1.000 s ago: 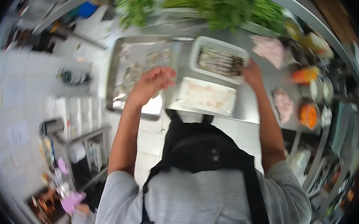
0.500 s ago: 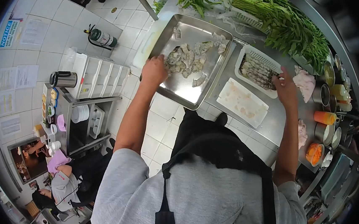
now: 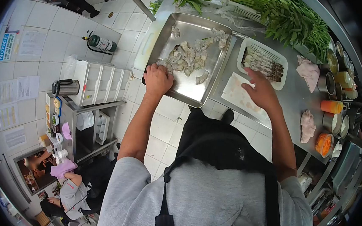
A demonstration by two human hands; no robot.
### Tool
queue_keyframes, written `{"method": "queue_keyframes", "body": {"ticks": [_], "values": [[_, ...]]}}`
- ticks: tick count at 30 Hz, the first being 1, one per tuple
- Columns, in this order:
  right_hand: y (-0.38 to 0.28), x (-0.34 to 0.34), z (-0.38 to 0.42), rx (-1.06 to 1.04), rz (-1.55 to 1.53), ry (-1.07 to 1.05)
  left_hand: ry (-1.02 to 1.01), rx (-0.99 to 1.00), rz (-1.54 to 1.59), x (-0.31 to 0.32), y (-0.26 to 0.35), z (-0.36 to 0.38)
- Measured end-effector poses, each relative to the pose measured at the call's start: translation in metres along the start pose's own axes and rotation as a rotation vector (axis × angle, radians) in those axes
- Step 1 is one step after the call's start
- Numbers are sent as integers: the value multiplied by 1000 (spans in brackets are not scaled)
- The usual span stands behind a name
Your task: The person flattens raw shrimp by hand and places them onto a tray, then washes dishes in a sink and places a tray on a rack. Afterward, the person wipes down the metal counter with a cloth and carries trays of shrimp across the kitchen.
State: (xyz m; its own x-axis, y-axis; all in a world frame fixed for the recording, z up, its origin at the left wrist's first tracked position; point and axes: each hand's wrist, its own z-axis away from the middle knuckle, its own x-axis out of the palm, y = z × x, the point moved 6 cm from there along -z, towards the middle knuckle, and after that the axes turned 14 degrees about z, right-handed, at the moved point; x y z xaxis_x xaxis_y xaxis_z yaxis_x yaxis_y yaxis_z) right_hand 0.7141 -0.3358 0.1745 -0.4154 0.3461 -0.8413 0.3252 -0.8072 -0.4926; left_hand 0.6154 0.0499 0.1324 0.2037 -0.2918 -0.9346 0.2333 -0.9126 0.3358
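Observation:
My left hand (image 3: 158, 78) reaches over the near left rim of a deep metal tray (image 3: 189, 89), its fingers curled down onto shrimp at that side. Several peeled grey shrimp (image 3: 189, 55) lie heaped in the tray's middle, with more near its far corner. My right hand (image 3: 262, 90), thumb and fingers apart, hovers between a white tray or board (image 3: 233, 91) and a white perforated basket (image 3: 272, 51); nothing shows in it. Rows of shrimp (image 3: 262, 64) with dark tails lie in that basket. Pale wet bits are on the white tray or board.
Leafy green stalks (image 3: 275, 12) fill the far right of the metal counter. Pink cloths (image 3: 308, 72), metal pots (image 3: 326, 83) and an orange-filled container (image 3: 332, 107) line the right side. A fire extinguisher (image 3: 101, 43) stands on the floor. A co-worker (image 3: 74, 193) is at lower left.
My right hand has moved left and nearer, from the basket's right end to its near side. My left hand has shifted from the tray's rim onto the shrimp just inside.

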Motion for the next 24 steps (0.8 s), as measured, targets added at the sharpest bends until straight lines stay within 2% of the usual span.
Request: {"method": "queue_keyframes", "body": {"ticks": [1, 3, 4, 5, 7, 8, 11, 14, 15, 17, 18, 19, 21, 22, 23, 24], "values": [[-5, 4, 1, -28, 8, -9, 1, 10, -4, 2, -11, -3], [-15, 7, 5, -25, 11, -26, -57, -118, 430, 9, -41, -13], [-19, 8, 9, -43, -57, -28, -68, -367, 681, -14, -31, -9], [-22, 8, 12, -61, -123, -28, -76, -355, 681, -14, -33, -13], [-19, 12, 12, -38, -166, -27, -156, -477, 1443, -12, -38, -20], [-17, 16, 12, -49, -228, -29, -215, -464, 1517, -12, -32, -25], [-7, 30, 7, -102, -481, -23, -353, -361, 1548, -31, 42, -32], [-22, 16, 11, -106, -800, -12, -591, -243, 1660, -9, 125, -26], [-16, 16, 13, -71, -788, 14, -674, -229, 1693, 6, 149, -21], [-1, 28, 17, -91, -1092, -61, -781, -166, 1506, 41, 189, -7], [17, 32, 25, -72, -1083, -39, -814, -64, 1325, 47, 213, 0], [38, 41, 33, 25, -980, -50, -805, -165, 1357, 56, 236, 12], [71, 55, 49, 126, -874, -65, -733, 112, 954, 78, 258, 26], [83, 54, 60, 127, -473, 76, -741, 110, 954, 104, 256, 33], [88, 53, 69, 123, -72, 209, -585, 355, 775, 125, 256, 35], [87, 56, 76, 114, 26, 276, -424, 587, 586, 123, 267, 40]]}}
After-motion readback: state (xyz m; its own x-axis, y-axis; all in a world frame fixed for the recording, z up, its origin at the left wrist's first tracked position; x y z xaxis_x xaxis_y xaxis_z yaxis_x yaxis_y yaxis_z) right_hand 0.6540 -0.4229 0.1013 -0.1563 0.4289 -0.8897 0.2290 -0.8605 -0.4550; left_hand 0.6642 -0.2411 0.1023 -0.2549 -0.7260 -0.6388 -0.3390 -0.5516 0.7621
